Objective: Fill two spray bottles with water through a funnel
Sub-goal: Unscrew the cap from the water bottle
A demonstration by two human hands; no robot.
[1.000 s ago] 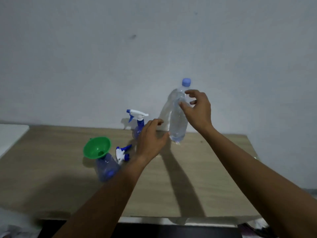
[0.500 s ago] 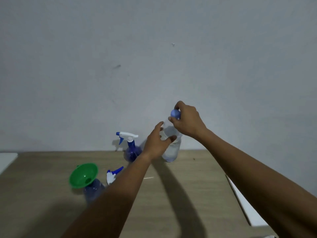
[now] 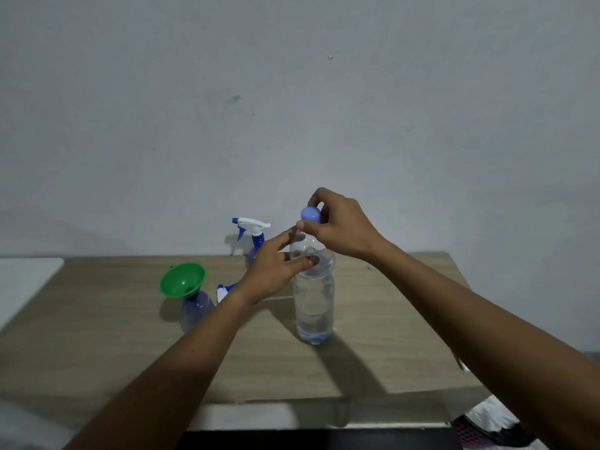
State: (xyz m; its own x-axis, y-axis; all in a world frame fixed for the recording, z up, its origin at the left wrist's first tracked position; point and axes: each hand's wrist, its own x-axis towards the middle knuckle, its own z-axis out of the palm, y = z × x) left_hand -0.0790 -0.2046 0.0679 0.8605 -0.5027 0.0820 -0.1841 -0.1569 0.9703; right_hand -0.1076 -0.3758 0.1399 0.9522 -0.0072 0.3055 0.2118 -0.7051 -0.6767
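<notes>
**While the left hand [image 3: 276,271] grips the water bottle [image 3: 313,303], the right hand [image 3: 341,228] pinches its cap [image 3: 310,214]**

Where the wooden bench [image 3: 389,319] runs a little right of its middle, the clear water bottle stands upright, holding water well up its body. The left hand reaches in from the lower left and holds the bottle at its sloping shoulder, with the thumb on the near side and the fingers curled round the far side. The right hand comes in from the right, above the left. Its thumb and fingers are curled round the pale blue cap, which sits on the neck. Whether the cap is tight or loosened cannot be told.

Left of the left forearm, a blue-tinted spray bottle [image 3: 194,308] stands without its head, and a green funnel [image 3: 182,280] sits in its neck, its mouth tipped toward the camera. Just right of that bottle, a loose white and blue spray head [image 3: 224,291] lies on the bench, partly hidden behind the left wrist. At the back, near the grey wall [image 3: 292,92], a second spray bottle [image 3: 256,241] carries its white and blue trigger head, nozzle pointing left. The left hand covers most of its body. A white surface [image 3: 26,280] lies beside the bench's left end.
</notes>
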